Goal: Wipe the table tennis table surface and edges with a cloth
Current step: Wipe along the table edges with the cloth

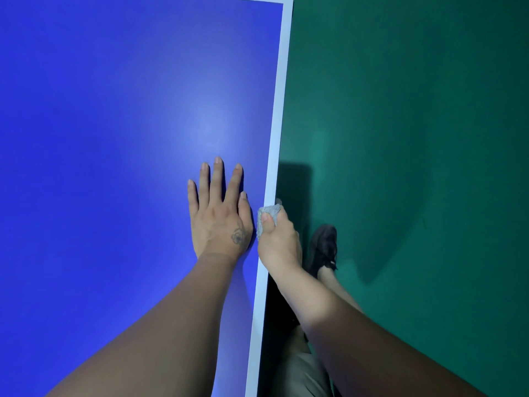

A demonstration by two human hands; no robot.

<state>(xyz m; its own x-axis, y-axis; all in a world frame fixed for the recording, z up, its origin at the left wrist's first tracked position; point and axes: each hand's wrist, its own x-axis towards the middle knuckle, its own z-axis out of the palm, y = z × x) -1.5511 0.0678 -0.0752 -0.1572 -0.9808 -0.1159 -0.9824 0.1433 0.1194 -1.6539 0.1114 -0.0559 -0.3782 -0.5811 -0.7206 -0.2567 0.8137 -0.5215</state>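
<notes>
Table tennis table [114, 138]: blue playing surface with a white border stripe [276, 124] along its right side and far end. Fills the left part of the view; its left and near parts run out of frame. No brand, label or lettering can be read on the surface or stripe. A pale glare patch sits on the blue just beyond the fingertips.

Left hand [219, 216]: lies flat, palm down, on the blue surface just inside the stripe, 5 digits straight and slightly spread, holding nothing. A small dark tattoo [237, 235] marks the back of the hand near the thumb base; its design is too blurred to identify.

Right hand [279, 242]: curled over the table's right edge, gripping the cloth, thumb pressed on top of it. The other fingers pass over the edge and are hidden.

Cloth [267, 216]: grey, bunched, pressed against the white stripe and the edge, just beside the left thumb. Most of it is covered by the right hand; its full shape cannot be made out.

Floor [415, 138]: green, to the right of the table, with shadows across it.

Shoe [322, 247]: 1 dark shoe on the floor below the table edge, partly hidden behind the right wrist. A small pale mark near its collar is illegible.

Trouser leg [300, 373]: grey-beige, cut off at the bottom edge.
</notes>
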